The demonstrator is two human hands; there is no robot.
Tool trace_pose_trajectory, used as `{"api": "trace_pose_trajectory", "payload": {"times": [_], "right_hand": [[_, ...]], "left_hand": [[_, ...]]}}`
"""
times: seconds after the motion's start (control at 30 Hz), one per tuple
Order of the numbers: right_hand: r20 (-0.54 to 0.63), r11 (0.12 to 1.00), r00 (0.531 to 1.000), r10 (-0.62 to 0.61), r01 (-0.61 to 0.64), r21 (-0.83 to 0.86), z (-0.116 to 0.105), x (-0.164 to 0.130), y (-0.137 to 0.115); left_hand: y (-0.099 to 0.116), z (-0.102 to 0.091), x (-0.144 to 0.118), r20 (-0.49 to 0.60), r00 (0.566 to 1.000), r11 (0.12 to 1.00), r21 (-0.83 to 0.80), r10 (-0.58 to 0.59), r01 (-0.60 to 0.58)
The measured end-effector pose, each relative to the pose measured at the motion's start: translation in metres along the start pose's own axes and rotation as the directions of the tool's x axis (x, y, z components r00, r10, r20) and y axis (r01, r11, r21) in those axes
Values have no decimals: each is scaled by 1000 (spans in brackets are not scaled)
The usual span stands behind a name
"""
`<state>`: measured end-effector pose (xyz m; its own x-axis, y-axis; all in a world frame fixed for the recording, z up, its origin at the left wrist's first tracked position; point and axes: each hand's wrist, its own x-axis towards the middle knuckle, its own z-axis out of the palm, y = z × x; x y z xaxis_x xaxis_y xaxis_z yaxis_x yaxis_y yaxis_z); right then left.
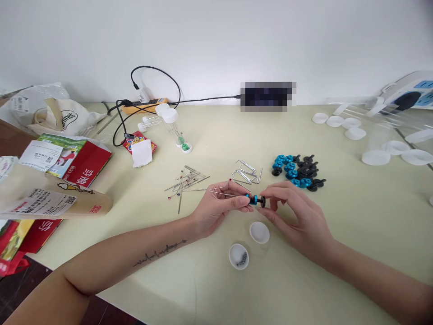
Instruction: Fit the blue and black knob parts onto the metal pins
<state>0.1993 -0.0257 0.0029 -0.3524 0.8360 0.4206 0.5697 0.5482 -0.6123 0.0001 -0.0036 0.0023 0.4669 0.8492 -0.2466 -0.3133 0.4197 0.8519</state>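
Observation:
My left hand [219, 205] is closed around a small blue and black metal part [253, 199], with thin bent metal wires [225, 194] sticking out to its left. At the part's right end, my right hand [294, 212] pinches a black disc [263, 201] between thumb and fingers. Below the hands are two small white caps; the nearer cap [233, 262] has several tiny metal pieces [242, 259] in it, and the other cap [260, 232] sits up and to its right. Beyond my hands lie bent silver hex keys [248, 173] and, further right, blue knobs [291, 169] beside black thumbscrew-like pieces [308, 171].
Thin metal rods [187, 180] are scattered left of my hands. Clear tubes with white caps [169, 116] stand behind; more white lids [355, 133] are at right. A paper bag [91, 198], red boxes [89, 164], a power strip [145, 105] and cables occupy the left and back.

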Motion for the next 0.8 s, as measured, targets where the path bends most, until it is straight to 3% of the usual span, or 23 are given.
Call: {"api": "trace_pose_trajectory", "payload": {"times": [0.07, 0.27, 0.43, 0.63, 0.8], "right_hand": [[-14, 1000, 1000, 15, -15, 4, 0, 0, 0], [112, 999, 993, 45, -46, 10, 0, 0, 2], [-24, 998, 999, 47, -48, -31, 1, 1, 1], [109, 999, 993, 37, -34, -38, -1, 2, 1], [-20, 1000, 1000, 19, -19, -9, 2, 1, 2]], "left_hand": [[0, 0, 0, 7, 1000, 1000, 1, -2, 2], [0, 0, 0, 6, 1000, 1000, -2, 6, -6], [1, 0, 0, -6, 1000, 1000, -11, 4, -4], [0, 0, 0, 0, 1000, 1000, -14, 1, -1], [0, 0, 0, -14, 1000, 1000, -12, 0, 0]]}}
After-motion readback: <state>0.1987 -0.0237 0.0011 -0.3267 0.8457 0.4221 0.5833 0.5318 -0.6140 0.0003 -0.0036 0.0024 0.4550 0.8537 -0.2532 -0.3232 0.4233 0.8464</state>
